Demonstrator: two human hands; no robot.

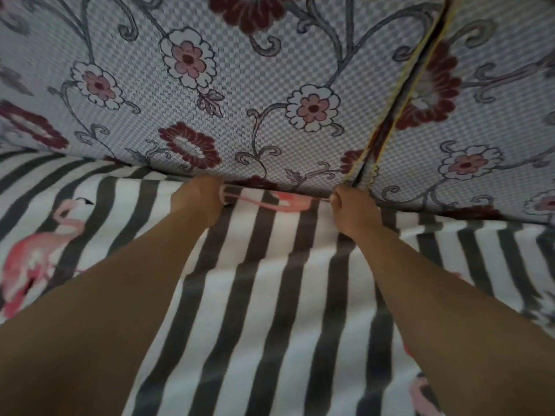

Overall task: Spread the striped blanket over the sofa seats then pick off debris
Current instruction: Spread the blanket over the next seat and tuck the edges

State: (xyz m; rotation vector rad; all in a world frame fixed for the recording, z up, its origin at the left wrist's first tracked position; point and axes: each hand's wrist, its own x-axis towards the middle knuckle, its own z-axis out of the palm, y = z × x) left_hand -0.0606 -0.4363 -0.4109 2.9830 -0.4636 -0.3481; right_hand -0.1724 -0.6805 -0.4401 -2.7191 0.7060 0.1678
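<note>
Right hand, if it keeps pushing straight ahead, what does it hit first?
Probably the floral back cushions, at the yellow-piped seam just beyond the right hand, which grips the striped blanket edge; depth is unclear.

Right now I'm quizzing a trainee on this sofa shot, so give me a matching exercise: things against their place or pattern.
Things:
1. striped blanket
2. back cushions
3. left hand
4. right hand

Descriptions:
A. below the gap between two cushions
B. floral on fine checks
C. on a flamingo print at the blanket's far edge
D. dark and white bands

Pairs: 1-D, 2-B, 3-C, 4-A
</note>
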